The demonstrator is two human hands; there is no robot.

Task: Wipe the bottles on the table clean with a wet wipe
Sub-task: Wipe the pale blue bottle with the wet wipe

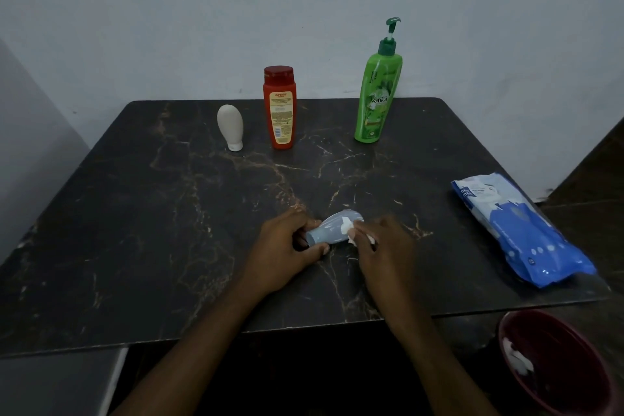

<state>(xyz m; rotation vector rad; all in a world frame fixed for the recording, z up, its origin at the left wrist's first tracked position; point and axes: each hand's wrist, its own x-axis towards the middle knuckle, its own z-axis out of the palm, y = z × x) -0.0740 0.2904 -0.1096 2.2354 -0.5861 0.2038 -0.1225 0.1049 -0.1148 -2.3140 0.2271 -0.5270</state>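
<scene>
A small pale blue bottle (332,230) was gripped at its narrow end by the left hand (287,248), thumb and fingers closed around it, and was held lying on its side low over the near middle of the dark marbled table (152,213). A white wet wipe (347,233) was pinched in the closed fingers of the right hand (385,246) and pressed against the bottle's wider end. Well to the right, near the table's edge, a blue pack of wipes (520,230) was laid flat. Along the far side three bottles were stood apart from each other: a white tube (230,127) set on its cap at the left, a red bottle (279,108) just beside it, and a green pump bottle (378,91) farther right. Below the table's near right corner a dark red bin (557,361) was seen, with crumpled white material lying inside.
</scene>
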